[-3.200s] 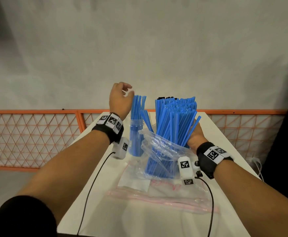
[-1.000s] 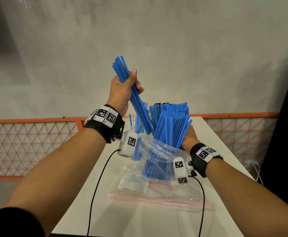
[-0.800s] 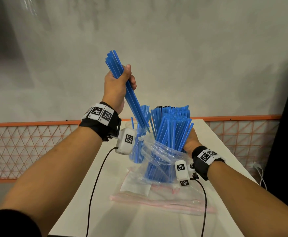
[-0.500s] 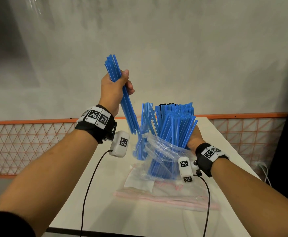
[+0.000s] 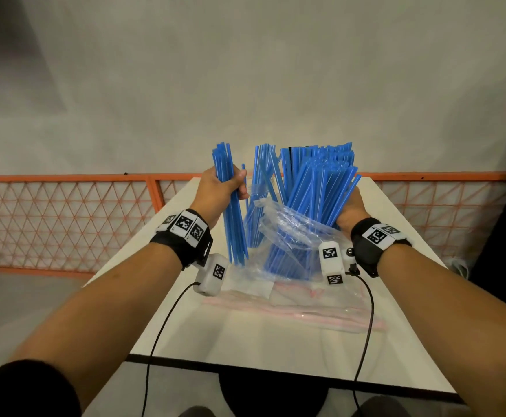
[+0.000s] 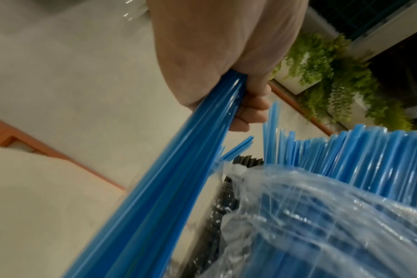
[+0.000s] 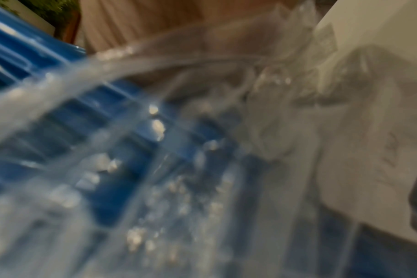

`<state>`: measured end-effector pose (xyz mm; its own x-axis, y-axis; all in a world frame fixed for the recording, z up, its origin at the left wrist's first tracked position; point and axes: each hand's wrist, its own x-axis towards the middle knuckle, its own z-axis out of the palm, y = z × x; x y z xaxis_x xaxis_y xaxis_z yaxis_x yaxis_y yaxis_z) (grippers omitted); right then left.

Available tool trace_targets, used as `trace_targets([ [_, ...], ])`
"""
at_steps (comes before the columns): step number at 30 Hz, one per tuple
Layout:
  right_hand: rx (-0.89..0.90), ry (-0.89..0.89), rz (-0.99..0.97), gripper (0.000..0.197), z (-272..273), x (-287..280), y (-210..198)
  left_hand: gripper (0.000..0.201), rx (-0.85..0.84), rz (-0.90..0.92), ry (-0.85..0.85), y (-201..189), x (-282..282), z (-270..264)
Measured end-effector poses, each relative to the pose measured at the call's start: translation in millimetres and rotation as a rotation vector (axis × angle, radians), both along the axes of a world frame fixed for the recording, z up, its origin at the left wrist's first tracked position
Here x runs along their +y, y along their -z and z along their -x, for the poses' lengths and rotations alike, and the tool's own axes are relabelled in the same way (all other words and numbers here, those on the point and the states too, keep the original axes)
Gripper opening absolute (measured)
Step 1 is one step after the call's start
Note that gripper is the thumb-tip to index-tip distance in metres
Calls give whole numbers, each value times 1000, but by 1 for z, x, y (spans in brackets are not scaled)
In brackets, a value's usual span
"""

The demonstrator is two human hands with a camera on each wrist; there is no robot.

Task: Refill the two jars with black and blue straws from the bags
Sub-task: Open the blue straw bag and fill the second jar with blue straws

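My left hand [image 5: 224, 188] grips a bundle of blue straws [image 5: 233, 224] upright, its lower ends just above the white table [image 5: 276, 341]. The left wrist view shows my fingers [image 6: 252, 105] curled round that bundle [image 6: 167, 188]. Right of it stands a clear jar [image 5: 256, 212] part filled with blue straws. My right hand [image 5: 349, 210] holds a clear bag of blue straws [image 5: 288, 233] upright, its fingers hidden behind the straws. The bag [image 7: 155, 150] fills the blurred right wrist view. Black straws [image 6: 246, 160] show behind the bag [image 6: 321, 216]; their jar is mostly hidden.
Flat clear bags with pink zip strips [image 5: 291, 308] lie on the table in front of the standing bag. Black wrist cables [image 5: 161, 332] trail over the table's near edge. An orange mesh fence [image 5: 65, 221] runs behind the table, below a grey wall.
My left hand has come down from above the jar with the blue bundle, which now stands upright left of the jar. The right hand and bag have stayed put.
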<state>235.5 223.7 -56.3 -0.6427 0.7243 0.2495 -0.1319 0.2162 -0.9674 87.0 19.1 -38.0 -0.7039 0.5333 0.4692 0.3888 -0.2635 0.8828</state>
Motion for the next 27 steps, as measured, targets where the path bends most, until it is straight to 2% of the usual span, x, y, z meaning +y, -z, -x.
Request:
trace_targets([
  [3,-41,30,65,28,6,4,1,18,-25,21,18,17,5,4],
  [8,15,29,105,29,8,7,3,19,-94,28,-4,34,15,4],
  [11,18,19,53,27,7,6,2,22,-136,19,-6,39,19,5],
  [15,9,23,157,28,8,8,3,27,-161,32,-2,50,23,5],
  [22,-43,47,99,28,10,11,5,26,-178,81,-15,77,28,11],
  [25,-43,45,72,27,10,9,4,29,-145,98,-10,65,26,11],
  [27,-40,38,69,28,10,9,5,28,-84,60,-13,37,23,13],
])
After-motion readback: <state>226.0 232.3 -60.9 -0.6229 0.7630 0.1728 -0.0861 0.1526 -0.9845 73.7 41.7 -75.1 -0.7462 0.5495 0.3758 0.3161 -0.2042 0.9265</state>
